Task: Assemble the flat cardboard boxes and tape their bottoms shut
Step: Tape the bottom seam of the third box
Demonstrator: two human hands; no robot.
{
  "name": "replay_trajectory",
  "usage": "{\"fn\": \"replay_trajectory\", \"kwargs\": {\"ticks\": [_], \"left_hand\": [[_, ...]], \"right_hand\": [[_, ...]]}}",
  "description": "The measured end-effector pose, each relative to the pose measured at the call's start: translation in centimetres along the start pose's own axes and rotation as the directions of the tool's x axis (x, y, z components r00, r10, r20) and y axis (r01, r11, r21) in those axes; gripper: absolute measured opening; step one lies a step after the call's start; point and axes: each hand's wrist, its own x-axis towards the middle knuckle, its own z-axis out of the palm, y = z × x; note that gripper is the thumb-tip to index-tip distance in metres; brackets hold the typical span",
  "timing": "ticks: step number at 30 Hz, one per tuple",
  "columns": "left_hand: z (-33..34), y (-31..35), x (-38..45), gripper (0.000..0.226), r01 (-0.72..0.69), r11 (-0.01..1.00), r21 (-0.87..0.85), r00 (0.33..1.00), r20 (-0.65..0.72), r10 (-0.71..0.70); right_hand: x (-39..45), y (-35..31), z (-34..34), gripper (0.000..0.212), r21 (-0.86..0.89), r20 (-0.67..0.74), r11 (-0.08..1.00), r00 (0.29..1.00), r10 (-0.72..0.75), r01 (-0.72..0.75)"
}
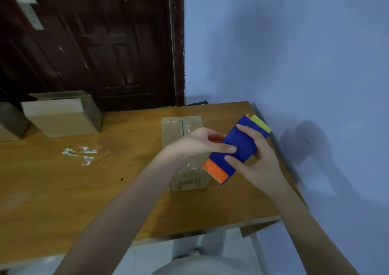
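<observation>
Both hands, left hand (202, 146) and right hand (252, 159), clutch the tape dispenser (235, 148) just above the taped box (185, 148). Risk: tape end, not visible, could stick to fingers.

place: room in a home | shown by: panelled wooden door (94, 43), blue wall (294, 53), wooden table (84, 180)

Both bare forearms reach forward, hands meeting in the air. The left hand (195, 146) curls in from the left, thumb extended. The right hand (255, 156) mirrors it, fingers curled.
</observation>
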Motion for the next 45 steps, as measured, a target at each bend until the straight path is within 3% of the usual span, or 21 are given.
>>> {"fn": "replay_trajectory", "kwargs": {"ticks": [3, 5, 8, 10, 15, 21, 25, 28, 30, 31, 33, 36, 45], "left_hand": [[-0.6, -1.0, -1.3, 0.061, -0.016, 0.983, -0.182, 0.988, -0.152, -0.012], [-0.6, -2.7, -1.8, 0.069, 0.030, 0.951, -0.308, 0.959, -0.258, -0.115], [0.9, -5.5, -2.4, 0.061, 0.160, 0.840, -0.519, 0.922, -0.224, -0.315], [2.5, -6.6, -2.9, 0.060, 0.188, 0.763, -0.618, 0.911, -0.181, -0.371], [4.0, -7.4, -3.7, 0.049, 0.012, 0.410, -0.912, 0.926, -0.144, -0.348], [4.0, -8.1, -3.8, 0.028, -0.102, 0.378, -0.920, 0.899, -0.248, -0.360], [4.4, -7.9, -3.2, 0.032, -0.101, 0.500, -0.860, 0.824, -0.354, -0.442], [5.1, -8.4, -3.1, 0.025, -0.166, 0.727, -0.666, 0.633, -0.637, -0.439], [5.3, -9.3, -3.4, 0.029, -0.139, 0.908, -0.394, 0.487, -0.826, -0.284], [5.2, -9.7, -3.6, 0.029, -0.068, 0.960, -0.270, 0.446, -0.870, -0.213], [5.2, -10.0, -4.0, 0.028, 0.068, 0.990, -0.121, 0.412, -0.901, -0.138], [5.0, -10.5, -4.3, 0.025, 0.162, 0.986, -0.034, 0.414, -0.905, -0.099], [3.2, -11.7, -5.8, 0.025, 0.203, 0.979, 0.019, 0.356, -0.933, -0.055]], "right_hand": [[0.8, 0.4, 1.0, 0.062, 0.054, -0.134, 0.999, 0.991, 0.002, 0.006], [1.3, 0.5, 1.7, 0.057, 0.160, -0.246, 0.987, 0.968, 0.038, 0.002], [2.1, 0.6, 2.4, 0.050, 0.208, -0.342, 0.978, 0.938, 0.053, 0.021], [2.4, 0.9, 2.9, 0.046, 0.170, -0.374, 0.985, 0.926, 0.050, 0.016], [2.7, 1.4, 4.5, 0.031, 0.171, -0.458, 0.985, 0.886, 0.070, 0.011], [2.6, 1.9, 5.8, 0.037, 0.240, -0.423, 0.971, 0.899, 0.108, -0.004], [2.2, 1.9, 6.6, 0.052, 0.256, -0.374, 0.964, 0.912, 0.169, -0.073], [1.6, 2.1, 7.3, 0.066, 0.277, -0.286, 0.950, 0.931, 0.225, -0.145], [1.1, 2.1, 8.1, 0.068, 0.294, -0.272, 0.943, 0.931, 0.241, -0.158], [0.9, 2.0, 8.6, 0.067, 0.308, -0.287, 0.938, 0.925, 0.250, -0.158], [0.5, 1.9, 9.7, 0.064, 0.333, -0.348, 0.930, 0.897, 0.273, -0.154], [0.1, 2.0, 10.8, 0.060, 0.342, -0.413, 0.931, 0.868, 0.274, -0.131], [1.0, 1.6, 11.7, 0.059, 0.383, -0.441, 0.916, 0.846, 0.298, -0.123]]}}
